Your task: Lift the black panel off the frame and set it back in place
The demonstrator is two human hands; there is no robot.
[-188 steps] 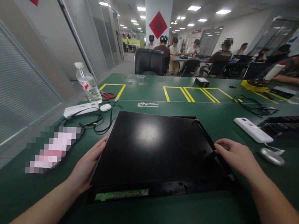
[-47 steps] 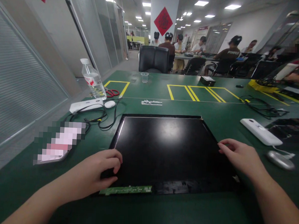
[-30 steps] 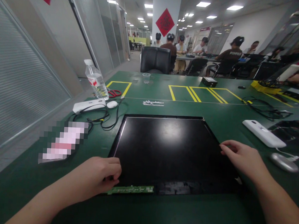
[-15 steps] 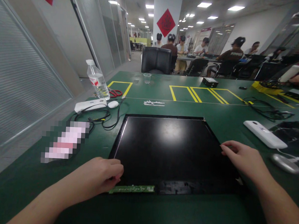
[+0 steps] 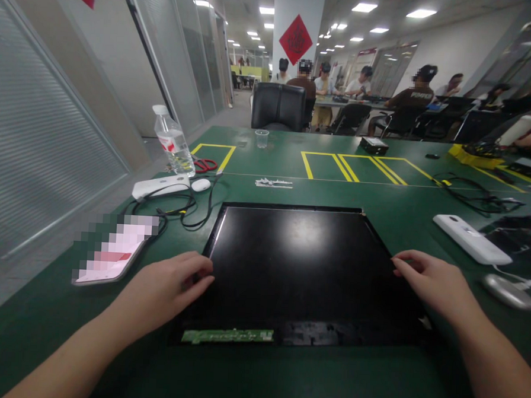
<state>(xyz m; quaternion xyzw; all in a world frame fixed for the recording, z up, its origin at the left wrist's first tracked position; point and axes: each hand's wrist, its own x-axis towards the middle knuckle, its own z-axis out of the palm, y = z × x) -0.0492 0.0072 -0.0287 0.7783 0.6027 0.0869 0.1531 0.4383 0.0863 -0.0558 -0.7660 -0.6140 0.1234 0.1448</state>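
A black display panel (image 5: 297, 272) lies flat on the green table, with a green circuit board (image 5: 227, 335) along its near left edge. My left hand (image 5: 172, 283) is at the panel's left edge, its fingers curled and the thumb apart from them. Over the right edge, my right hand (image 5: 434, 282) has its thumb and forefinger close together at the panel's rim. Whether either hand pinches the rim cannot be made out.
Left of the panel are a phone (image 5: 111, 253), black cables, a white device (image 5: 161, 186) and a water bottle (image 5: 174, 144). To the right lie another white device (image 5: 471, 239) and a silver mouse (image 5: 507, 291). Several people sit beyond the table (image 5: 249, 162).
My left hand has moved away from me along the panel's left edge and its thumb has parted from the fingers. More of the circuit board shows. My right hand has stayed in place.
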